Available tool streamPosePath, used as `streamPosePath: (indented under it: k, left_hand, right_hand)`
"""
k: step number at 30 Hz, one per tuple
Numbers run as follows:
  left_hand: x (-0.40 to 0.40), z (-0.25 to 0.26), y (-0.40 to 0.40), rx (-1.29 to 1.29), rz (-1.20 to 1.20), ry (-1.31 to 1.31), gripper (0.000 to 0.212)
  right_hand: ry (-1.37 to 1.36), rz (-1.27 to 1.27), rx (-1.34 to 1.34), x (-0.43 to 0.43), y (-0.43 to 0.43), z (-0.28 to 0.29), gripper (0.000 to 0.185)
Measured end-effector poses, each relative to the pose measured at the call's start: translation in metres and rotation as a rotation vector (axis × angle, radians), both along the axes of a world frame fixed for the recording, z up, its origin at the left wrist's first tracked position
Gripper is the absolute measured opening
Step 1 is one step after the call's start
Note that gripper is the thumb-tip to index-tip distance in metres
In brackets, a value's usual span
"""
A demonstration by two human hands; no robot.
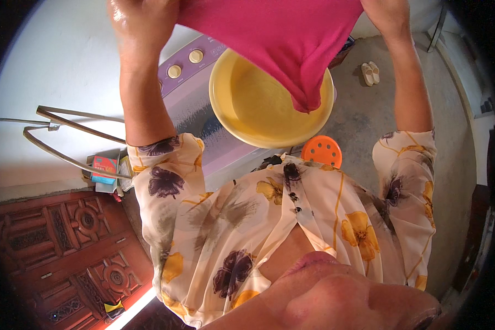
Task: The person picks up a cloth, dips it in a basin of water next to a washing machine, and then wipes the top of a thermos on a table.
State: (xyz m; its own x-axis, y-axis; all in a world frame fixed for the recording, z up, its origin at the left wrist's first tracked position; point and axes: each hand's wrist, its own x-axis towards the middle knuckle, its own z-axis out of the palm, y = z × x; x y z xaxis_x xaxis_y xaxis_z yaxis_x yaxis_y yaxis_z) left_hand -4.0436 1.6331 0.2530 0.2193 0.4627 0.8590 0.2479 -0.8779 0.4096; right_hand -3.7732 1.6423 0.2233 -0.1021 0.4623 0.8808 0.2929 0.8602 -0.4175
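Note:
A pink cloth [272, 37] is stretched between my two raised hands at the top of the head view, its lower part hanging to a bunched point over a yellow basin [247, 103]. My left hand [142, 18] holds one upper side of the cloth; its fingers are cut off by the picture's edge. On the other side my right hand [381, 12] grips the cloth, its fingertips also out of frame. The basin rests at the edge of a purple washing machine [227, 152] with cream knobs [174, 71]. Its bottom looks smooth and shiny; whether it holds water, I cannot tell.
An orange stool [321, 152] with round holes stands just below the basin. Light slippers [370, 74] lie on the concrete floor. At the left, bent metal bars [78, 123] reach out near a cardboard box [105, 171], and a carved red-brown wooden door [66, 235] is below.

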Motion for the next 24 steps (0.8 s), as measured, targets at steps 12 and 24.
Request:
streamPosePath:
  k: [12, 24]
  left_hand:
    - [0.02, -0.383, 0.066, -0.689, 0.328, 1.117, 0.032]
    - [0.043, -0.422, 0.08, -0.591, 0.293, 1.238, 0.029]
  right_hand:
    - [-0.803, -0.213, -0.999, 0.006, 0.065, -0.355, 0.033]
    - [-0.934, -0.359, -0.885, -0.043, 0.073, -0.418, 0.032]
